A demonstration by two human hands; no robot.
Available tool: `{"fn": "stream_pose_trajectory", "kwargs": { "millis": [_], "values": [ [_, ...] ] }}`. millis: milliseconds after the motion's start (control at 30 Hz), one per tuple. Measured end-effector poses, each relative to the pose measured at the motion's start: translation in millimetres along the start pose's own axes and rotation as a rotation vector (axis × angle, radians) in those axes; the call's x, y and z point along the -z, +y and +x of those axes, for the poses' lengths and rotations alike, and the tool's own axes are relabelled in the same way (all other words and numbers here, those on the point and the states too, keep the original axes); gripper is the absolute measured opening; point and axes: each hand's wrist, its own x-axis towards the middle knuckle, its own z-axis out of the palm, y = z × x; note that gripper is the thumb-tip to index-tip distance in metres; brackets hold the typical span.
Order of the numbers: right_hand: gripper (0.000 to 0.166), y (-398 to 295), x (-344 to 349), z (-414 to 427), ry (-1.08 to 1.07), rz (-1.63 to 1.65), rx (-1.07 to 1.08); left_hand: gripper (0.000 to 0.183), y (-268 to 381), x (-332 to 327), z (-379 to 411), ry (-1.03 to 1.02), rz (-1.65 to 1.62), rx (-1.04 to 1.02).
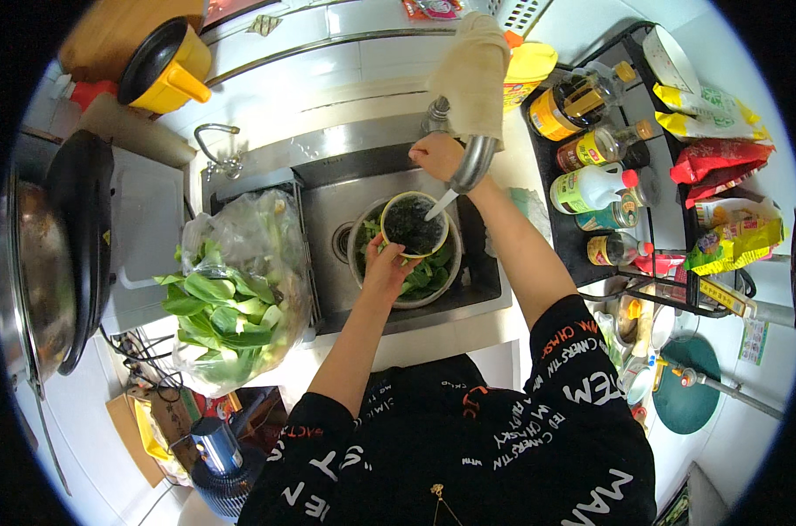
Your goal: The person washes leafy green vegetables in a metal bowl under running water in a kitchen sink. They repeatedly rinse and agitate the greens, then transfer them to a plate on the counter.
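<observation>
My left hand (388,268) grips the near rim of a yellow-rimmed bowl (388,209). A stream of water (440,205) runs from the metal faucet (475,164) into it, and the water inside looks dark and bubbly. Under this bowl, a larger metal basin (407,304) with green leaves (431,273) stands in the stainless steel sink (329,191). My right hand (440,156) is curled beside the faucet's base, behind the spout; whether it holds the faucet handle is hidden. A beige cloth (470,72) is wrapped over the faucet.
Left of the basin, a plastic bag of bok choy (230,306) lies open. A small curved tap (223,151) stands behind it. Sauce bottles (592,144) fill a black rack (565,246) on the right. A yellow pot (167,69) sits at back left.
</observation>
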Motion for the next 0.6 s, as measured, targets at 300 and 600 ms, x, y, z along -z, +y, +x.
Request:
{"fn": "stream_pose_trajectory", "kwargs": {
  "millis": [300, 600],
  "values": [
    [0.027, -17, 9, 7, 0.213, 0.153, -0.157, 0.046, 8, -2, 5, 0.005, -0.074, -0.003],
    [0.024, 25, -39, -118, 0.123, 0.431, -0.460, 0.035, 80, -28, 33, -0.004, -0.077, -0.235]
  ]
}}
